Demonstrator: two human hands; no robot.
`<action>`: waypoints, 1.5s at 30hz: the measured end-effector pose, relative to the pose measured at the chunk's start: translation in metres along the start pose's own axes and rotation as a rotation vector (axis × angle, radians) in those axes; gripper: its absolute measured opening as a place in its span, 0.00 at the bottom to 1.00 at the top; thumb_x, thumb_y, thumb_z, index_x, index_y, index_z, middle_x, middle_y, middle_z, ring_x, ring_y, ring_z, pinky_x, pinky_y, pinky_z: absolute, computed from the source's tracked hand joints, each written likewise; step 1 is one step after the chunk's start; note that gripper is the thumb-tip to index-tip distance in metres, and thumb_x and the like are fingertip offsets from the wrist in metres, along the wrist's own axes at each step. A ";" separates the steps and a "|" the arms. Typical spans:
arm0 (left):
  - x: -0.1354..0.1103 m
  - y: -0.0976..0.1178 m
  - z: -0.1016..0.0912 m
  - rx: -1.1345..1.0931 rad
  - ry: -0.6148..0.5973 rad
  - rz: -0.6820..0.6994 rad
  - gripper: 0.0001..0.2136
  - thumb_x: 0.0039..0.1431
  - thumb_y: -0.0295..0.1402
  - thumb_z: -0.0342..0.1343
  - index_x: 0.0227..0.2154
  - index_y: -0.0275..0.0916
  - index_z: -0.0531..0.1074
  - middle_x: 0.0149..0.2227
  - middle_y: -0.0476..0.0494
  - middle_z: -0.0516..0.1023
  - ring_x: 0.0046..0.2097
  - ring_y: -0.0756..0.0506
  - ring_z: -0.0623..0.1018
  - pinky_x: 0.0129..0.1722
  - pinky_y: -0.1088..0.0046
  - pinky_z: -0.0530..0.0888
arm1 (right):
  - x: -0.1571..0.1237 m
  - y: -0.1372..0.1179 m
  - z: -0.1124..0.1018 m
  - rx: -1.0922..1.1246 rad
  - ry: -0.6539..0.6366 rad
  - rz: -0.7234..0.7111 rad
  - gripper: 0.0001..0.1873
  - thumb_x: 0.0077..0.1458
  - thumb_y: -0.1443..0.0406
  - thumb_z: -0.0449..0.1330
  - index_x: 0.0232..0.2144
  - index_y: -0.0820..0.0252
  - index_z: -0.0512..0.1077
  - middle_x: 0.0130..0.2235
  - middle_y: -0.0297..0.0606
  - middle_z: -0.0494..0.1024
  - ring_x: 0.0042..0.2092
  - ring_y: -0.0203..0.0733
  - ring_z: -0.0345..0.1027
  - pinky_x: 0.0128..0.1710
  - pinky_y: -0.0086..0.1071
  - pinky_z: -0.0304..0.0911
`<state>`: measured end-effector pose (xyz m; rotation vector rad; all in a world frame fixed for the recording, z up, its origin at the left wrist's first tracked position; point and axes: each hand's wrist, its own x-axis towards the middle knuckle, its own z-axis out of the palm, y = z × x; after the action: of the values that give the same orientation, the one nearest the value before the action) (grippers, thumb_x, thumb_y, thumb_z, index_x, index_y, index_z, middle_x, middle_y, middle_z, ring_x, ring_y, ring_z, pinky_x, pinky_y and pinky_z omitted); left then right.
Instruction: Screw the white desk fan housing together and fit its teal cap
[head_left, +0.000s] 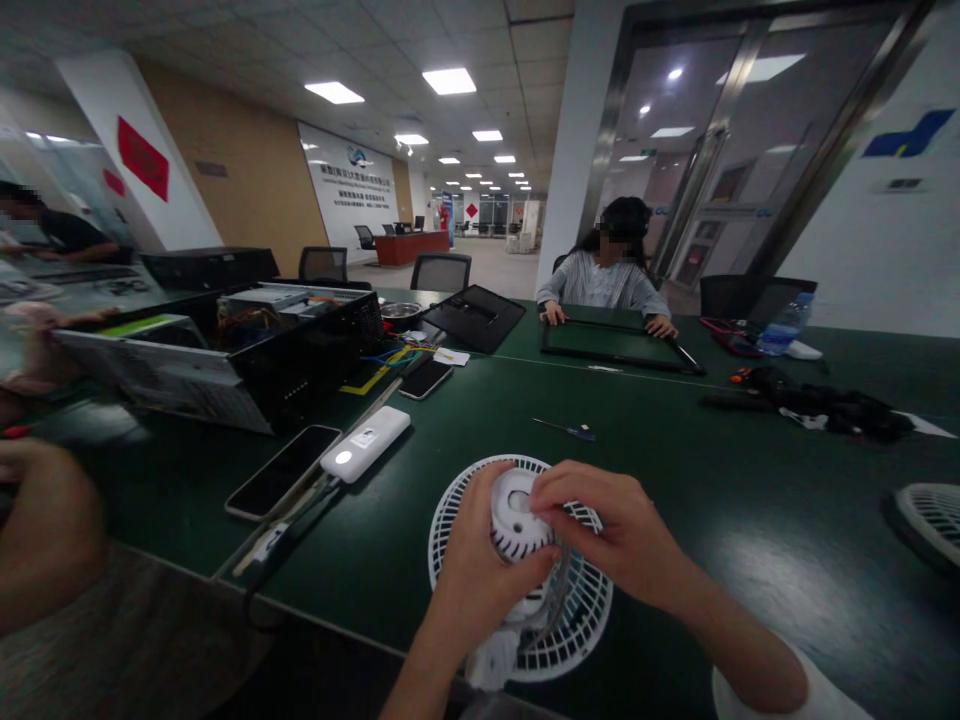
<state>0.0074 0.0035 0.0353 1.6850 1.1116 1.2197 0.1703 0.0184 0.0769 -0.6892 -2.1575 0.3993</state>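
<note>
The left hand [484,590] curls round a white fan motor hub [513,522]; the right hand [619,530] pinches its top, fingers closed on it; the hub sits over a round white fan guard [589,625] on the green table [390,590], thin wires [559,590] hanging loose, unattached as far as one can see.

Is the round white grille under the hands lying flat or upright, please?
Flat: the white grille lies on the green table beneath the left hand and right hand.
</note>
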 end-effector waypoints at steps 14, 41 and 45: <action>-0.001 0.002 -0.002 -0.022 -0.003 0.003 0.27 0.44 0.28 0.59 0.50 0.40 0.59 0.51 0.40 0.67 0.53 0.38 0.67 0.53 0.57 0.62 | 0.027 -0.017 -0.004 -0.032 -0.273 0.048 0.05 0.52 0.73 0.59 0.27 0.61 0.71 0.29 0.31 0.76 0.32 0.31 0.70 0.35 0.24 0.62; -0.004 0.005 -0.002 -0.020 0.047 -0.090 0.29 0.43 0.31 0.62 0.51 0.41 0.61 0.52 0.39 0.66 0.54 0.35 0.66 0.55 0.51 0.60 | -0.015 0.159 -0.007 -0.765 -0.156 0.958 0.17 0.58 0.61 0.55 0.48 0.61 0.66 0.49 0.41 0.69 0.46 0.43 0.67 0.43 0.43 0.66; -0.004 0.004 -0.003 -0.020 0.050 -0.085 0.29 0.43 0.29 0.62 0.51 0.42 0.61 0.52 0.40 0.67 0.54 0.36 0.66 0.54 0.52 0.61 | -0.010 0.158 -0.010 -0.680 -0.051 0.926 0.16 0.58 0.61 0.55 0.47 0.61 0.66 0.47 0.41 0.70 0.44 0.42 0.68 0.42 0.42 0.66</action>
<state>0.0051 -0.0019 0.0387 1.5834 1.1849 1.2213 0.2369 0.1390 -0.0011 -2.0855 -1.8801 0.1226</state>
